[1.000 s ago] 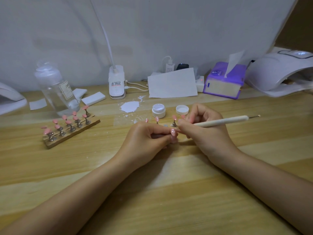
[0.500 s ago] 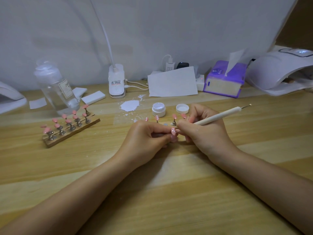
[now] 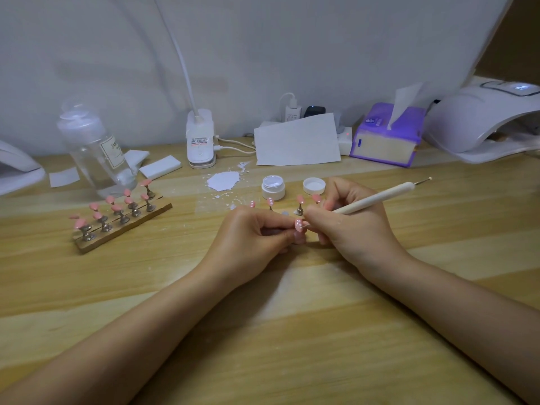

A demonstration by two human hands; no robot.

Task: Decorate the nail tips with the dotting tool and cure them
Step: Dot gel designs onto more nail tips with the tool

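My left hand (image 3: 254,241) pinches a pink nail tip (image 3: 298,225) that carries white dots, at the table's middle. My right hand (image 3: 350,229) grips a white dotting tool (image 3: 377,198) like a pen; its lower point touches that nail tip and its other metal end sticks up to the right. Just behind my hands stand more pink tips on metal stands (image 3: 299,204), some dotted. An open jar of white gel (image 3: 273,187) and its lid (image 3: 314,185) sit behind them. The white curing lamp (image 3: 482,121) is at the far right.
A wooden holder with several pink tips (image 3: 119,213) lies at the left. Behind it stands a clear pump bottle (image 3: 96,150). A white paint smear (image 3: 223,181), a lamp base (image 3: 201,141), paper sheet (image 3: 296,141) and purple tissue box (image 3: 385,135) line the back.
The dotting tool's free end has tilted upward and swung left as my right hand works on the tip. My left hand stays put with the nail tip.
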